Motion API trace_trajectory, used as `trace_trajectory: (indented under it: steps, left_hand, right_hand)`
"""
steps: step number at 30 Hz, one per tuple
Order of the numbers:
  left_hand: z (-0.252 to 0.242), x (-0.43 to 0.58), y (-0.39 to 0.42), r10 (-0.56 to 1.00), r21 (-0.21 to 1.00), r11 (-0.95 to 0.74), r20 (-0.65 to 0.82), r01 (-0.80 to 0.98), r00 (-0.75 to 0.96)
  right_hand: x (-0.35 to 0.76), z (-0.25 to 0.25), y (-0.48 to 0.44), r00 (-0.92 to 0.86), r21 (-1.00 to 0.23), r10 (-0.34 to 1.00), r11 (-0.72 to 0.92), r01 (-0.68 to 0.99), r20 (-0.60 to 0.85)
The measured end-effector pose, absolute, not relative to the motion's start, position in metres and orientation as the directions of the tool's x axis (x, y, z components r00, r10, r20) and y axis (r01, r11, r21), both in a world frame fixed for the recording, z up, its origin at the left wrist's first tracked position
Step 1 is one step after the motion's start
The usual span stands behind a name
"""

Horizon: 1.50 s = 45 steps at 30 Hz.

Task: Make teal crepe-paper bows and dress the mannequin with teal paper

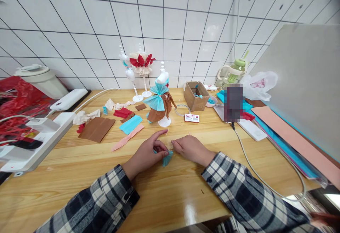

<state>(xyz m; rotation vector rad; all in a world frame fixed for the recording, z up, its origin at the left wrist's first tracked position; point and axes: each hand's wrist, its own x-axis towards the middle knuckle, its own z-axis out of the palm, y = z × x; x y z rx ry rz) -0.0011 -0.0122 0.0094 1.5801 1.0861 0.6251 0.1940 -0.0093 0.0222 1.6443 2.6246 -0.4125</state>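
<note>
Over the front of the wooden table, my left hand (149,151) pinches a small gathered piece of blue crepe paper (167,159) between thumb and fingers, the index finger raised. Close beside it on the right, my right hand (191,148) is closed, its thumb and index finger pinching a thin pale strand that looks like wire (170,150) and runs across to the blue paper. Just behind the hands stands a small white dress form (162,77) dressed in blue and brown crepe paper. A coil of wire (182,110) lies to its right.
Cut crepe paper, including a brown sheet (97,129), a blue piece (131,124) and a pink strip (128,138), lies left. A cardboard box (196,96), a small red-and-white box (191,118) and a cabled, pixelated device (233,103) stand right. A power strip (39,148) borders the left.
</note>
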Motion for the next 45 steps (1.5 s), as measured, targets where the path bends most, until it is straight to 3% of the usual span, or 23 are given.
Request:
trace_trajectory:
  steps: [22, 29, 33, 39, 42, 45]
  left_hand:
    - [0.008, -0.002, -0.012, 0.879, 0.942, -0.047, -0.120, 0.333, 0.462]
    - [0.009, -0.002, -0.012, 0.894, 0.956, -0.002, -0.130, 0.294, 0.428]
    - [0.008, 0.000, -0.013, 0.926, 0.956, -0.050, -0.063, 0.287, 0.373]
    - [0.008, -0.002, -0.012, 0.954, 0.896, -0.226, 0.125, 0.382, 0.271]
    - [0.006, -0.004, -0.009, 0.970, 0.937, -0.172, 0.107, 0.303, 0.220]
    - [0.006, -0.006, -0.007, 0.977, 0.967, -0.134, 0.093, 0.215, 0.191]
  right_hand:
    - [0.191, 0.021, -0.009, -0.441, -0.223, 0.887, 0.406, 0.886, -0.138]
    - [0.201, 0.023, -0.003, -0.303, -0.168, 0.941, 0.278, 0.946, -0.153]
    - [0.211, 0.019, 0.003, -0.230, -0.185, 0.964, 0.204, 0.961, -0.133]
    - [0.216, 0.011, 0.006, -0.225, -0.250, 0.974, 0.217, 0.944, -0.002]
    - [0.215, 0.010, 0.007, -0.234, -0.266, 0.966, 0.256, 0.929, 0.111]
    - [0.211, 0.012, 0.005, -0.251, -0.357, 0.932, 0.335, 0.872, 0.262]
